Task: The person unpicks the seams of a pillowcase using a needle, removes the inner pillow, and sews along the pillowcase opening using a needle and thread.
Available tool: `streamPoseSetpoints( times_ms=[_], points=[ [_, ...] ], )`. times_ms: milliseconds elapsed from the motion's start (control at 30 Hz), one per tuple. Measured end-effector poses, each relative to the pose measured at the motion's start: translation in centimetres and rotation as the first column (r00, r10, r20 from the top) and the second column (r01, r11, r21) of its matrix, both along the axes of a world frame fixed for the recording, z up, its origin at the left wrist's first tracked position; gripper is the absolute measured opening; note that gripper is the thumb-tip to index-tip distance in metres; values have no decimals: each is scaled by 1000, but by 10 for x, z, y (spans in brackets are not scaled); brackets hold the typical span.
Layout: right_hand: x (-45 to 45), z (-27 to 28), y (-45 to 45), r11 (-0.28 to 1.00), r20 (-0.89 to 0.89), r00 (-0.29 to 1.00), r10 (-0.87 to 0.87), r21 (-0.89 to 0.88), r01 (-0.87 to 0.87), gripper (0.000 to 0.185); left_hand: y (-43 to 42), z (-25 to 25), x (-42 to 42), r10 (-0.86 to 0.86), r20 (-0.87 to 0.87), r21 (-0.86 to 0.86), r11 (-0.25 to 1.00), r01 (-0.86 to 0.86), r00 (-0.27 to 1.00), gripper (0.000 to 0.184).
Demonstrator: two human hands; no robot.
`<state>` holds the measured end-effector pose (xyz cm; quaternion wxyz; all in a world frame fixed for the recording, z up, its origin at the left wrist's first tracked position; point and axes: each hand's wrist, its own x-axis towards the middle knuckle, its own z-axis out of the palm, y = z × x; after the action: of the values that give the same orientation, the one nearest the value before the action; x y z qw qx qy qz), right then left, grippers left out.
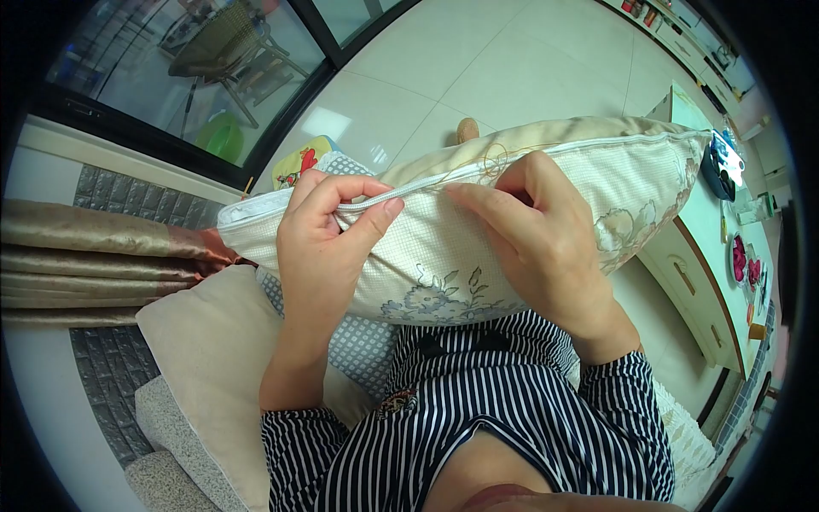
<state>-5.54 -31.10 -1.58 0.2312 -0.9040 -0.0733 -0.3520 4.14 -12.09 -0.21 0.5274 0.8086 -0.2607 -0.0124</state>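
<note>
A cream cushion (444, 247) with a blue-grey flower pattern lies across my lap, its long zipper edge (589, 145) facing up. My left hand (328, 239) pinches that white edge between thumb and fingers, left of the middle. To its right, my right hand (537, 230) is closed over the cushion, with thumb and forefinger near the seam; whatever sits between these fingertips is too small to make out. Loops of thin brown thread (495, 160) lie along the seam beside my right fingers.
On the right stands a white cabinet (682, 256) with drawers and small items on top. A beige pillow (205, 341) and brownish curtain (102, 264) are at the left. Behind are a dark-framed glass door (328, 43), a green basin (220, 136) and pale floor tiles (444, 68).
</note>
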Motion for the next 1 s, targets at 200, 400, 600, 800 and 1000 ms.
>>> streamPoseSetpoints(
  times_ms=[200,400,600,800,1000],
  points=[
    [-2,1,1,1000,-1,1000,2,17,-2,30,0,-3,-1,19,5,-14,1000,-19,1000,16],
    [2,-3,3,1000,12,1000,7,13,-7,29,-1,-2,-2,12,36,3,1000,-12,999,16],
    [9,-2,12,999,35,999,7,42,-9,22,1,-1,-4,-2,73,17,1000,0,997,17],
    [11,5,3,983,-88,993,74,175,-58,19,5,2,-1,-47,64,94,995,40,997,20],
    [16,8,-8,940,-195,964,183,321,-114,12,11,2,12,-191,-326,-36,981,190,926,19]
  ],
)
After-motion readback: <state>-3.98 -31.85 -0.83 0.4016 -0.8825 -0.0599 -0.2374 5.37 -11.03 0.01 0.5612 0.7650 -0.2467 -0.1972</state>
